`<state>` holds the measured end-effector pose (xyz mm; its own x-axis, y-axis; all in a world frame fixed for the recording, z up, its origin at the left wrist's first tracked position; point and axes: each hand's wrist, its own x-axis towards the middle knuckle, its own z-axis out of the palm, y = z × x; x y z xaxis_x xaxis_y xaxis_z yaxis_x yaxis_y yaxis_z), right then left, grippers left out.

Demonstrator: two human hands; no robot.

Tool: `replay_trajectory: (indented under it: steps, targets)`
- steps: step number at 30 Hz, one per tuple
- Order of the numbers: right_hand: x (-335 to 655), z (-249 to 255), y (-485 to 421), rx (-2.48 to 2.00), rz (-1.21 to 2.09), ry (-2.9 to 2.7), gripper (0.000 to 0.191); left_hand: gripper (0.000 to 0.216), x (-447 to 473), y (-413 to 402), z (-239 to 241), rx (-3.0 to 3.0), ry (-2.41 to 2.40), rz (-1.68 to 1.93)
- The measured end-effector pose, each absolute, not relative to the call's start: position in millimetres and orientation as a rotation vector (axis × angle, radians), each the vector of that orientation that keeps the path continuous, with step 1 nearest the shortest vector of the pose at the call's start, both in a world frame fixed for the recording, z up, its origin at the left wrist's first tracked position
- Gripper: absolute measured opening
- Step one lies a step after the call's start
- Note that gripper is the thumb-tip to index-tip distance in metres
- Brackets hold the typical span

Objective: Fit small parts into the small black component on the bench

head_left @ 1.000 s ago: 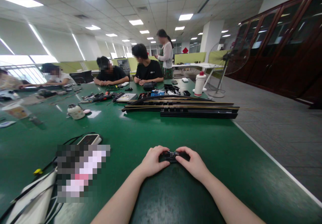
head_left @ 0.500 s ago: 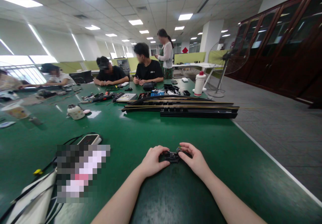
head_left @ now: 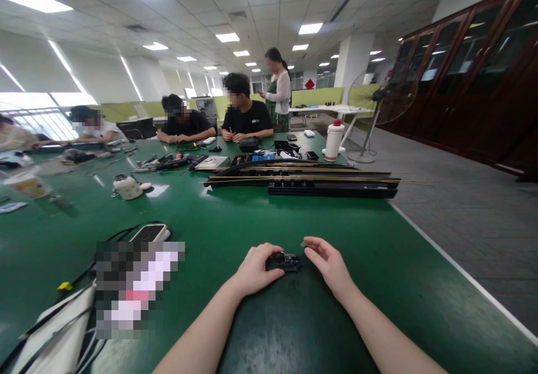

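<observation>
My left hand (head_left: 259, 268) grips the left end of a small black device with metal parts (head_left: 289, 262), its thumb in front and its fingers behind. The device lies low over the green table, and its exact kind is too small to make out. Just to its right, my right hand (head_left: 328, 264) is apart from it, thumb and fingers pinched on a tiny greyish piece (head_left: 304, 244) whose kind I cannot tell.
Black rails with thin brass-coloured rods (head_left: 332, 186) lie across the green table (head_left: 202, 222) ahead. At left are a phone (head_left: 149, 234), cables and a small pale jar (head_left: 126, 187). A white bottle (head_left: 334, 140) stands behind the rails. Several people are around the far side.
My right hand has moved a little right, off the black device, with the tiny greyish piece in its fingers. My left hand stays on the device.
</observation>
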<state>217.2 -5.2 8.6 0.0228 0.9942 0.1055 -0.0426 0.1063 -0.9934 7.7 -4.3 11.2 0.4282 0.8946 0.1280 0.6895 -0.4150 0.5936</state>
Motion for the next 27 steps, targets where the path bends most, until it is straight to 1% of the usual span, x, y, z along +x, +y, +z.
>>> replay_trajectory:
  steps: [27]
  targets:
    - [218.4,12.2,-6.0,-1.092,1.181,-1.018,0.038,0.042,6.0,-3.1,6.0,2.248,1.328,0.633]
